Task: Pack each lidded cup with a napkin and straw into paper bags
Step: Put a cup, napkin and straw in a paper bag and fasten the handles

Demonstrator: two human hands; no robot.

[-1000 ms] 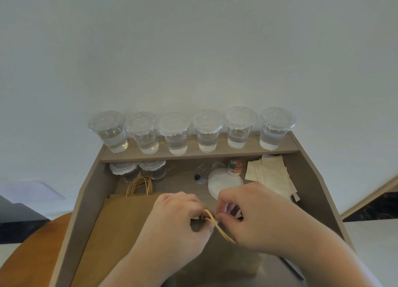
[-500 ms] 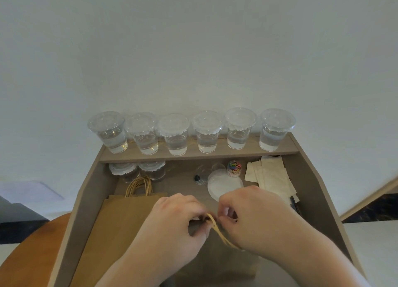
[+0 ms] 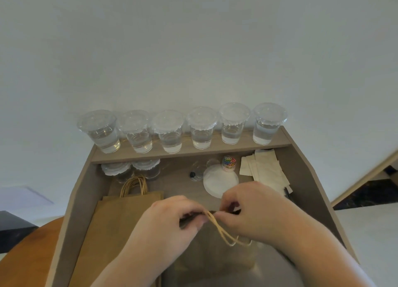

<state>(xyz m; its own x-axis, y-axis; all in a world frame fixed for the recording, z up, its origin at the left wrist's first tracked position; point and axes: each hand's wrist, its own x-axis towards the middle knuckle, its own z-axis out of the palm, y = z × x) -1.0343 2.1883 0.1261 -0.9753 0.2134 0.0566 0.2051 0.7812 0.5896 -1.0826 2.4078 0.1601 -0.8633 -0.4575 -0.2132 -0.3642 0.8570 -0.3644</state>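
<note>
Near the desk's front edge, the left hand [image 3: 172,220] and right hand [image 3: 256,211] each pinch the top rim of a paper bag [image 3: 213,252], its handles [image 3: 224,233] dangling. Pulling both sides apart evenly should open it without tearing. Lidded cups [image 3: 202,127] line the back shelf.

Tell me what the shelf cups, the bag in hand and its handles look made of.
Cups: clear, glossy plastic, probably; the liquid shows through the walls. Bag, pinched at its top by the left hand and right hand: matte brown paper, kraft-like, no sheen. Handles: tan twisted cord, likely paper; strands too fine to confirm.
</note>
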